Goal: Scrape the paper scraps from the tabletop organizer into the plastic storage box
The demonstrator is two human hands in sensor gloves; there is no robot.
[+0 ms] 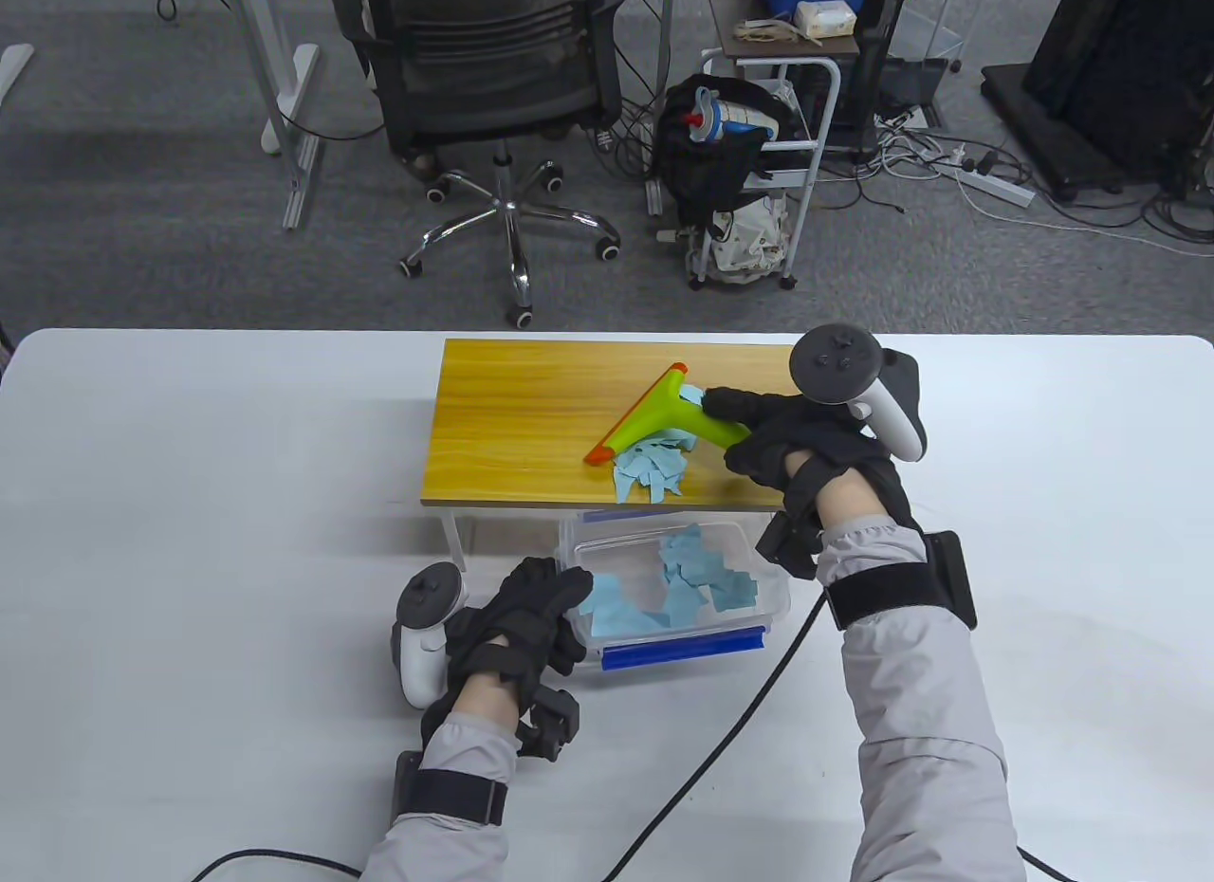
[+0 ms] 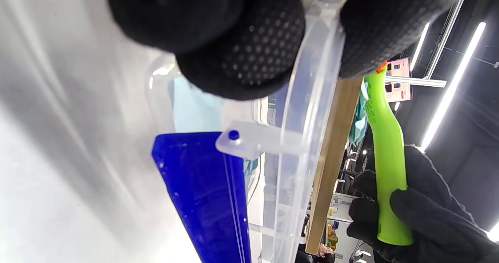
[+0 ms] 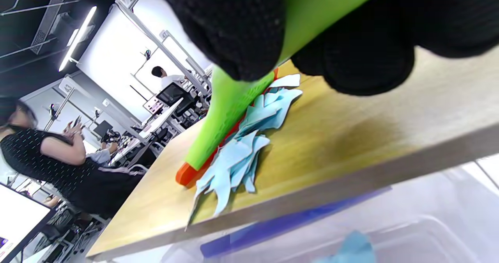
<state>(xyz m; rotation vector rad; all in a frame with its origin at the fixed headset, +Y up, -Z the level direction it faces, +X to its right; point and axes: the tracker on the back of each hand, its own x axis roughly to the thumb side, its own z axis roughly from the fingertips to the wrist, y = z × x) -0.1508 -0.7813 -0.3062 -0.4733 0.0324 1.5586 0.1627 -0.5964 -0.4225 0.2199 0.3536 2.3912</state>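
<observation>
A wooden tabletop organizer [image 1: 512, 417] stands on the white table. My right hand [image 1: 806, 436] grips the handle of a green scraper with an orange blade [image 1: 654, 415]; its blade rests on the wood behind a pile of light blue paper scraps [image 1: 650, 469] near the front edge. The scraper [image 3: 230, 107] and scraps [image 3: 241, 150] also show in the right wrist view. A clear plastic storage box [image 1: 768, 597] with blue latches sits just below the organizer's front edge and holds several blue scraps. My left hand [image 1: 531, 616] holds the box's left rim [image 2: 312, 99].
The white table [image 1: 190, 503] extends to both sides. Glove cables trail across the near table edge [image 1: 721, 740]. An office chair [image 1: 493, 85] and a cart [image 1: 759, 161] stand on the floor beyond the table.
</observation>
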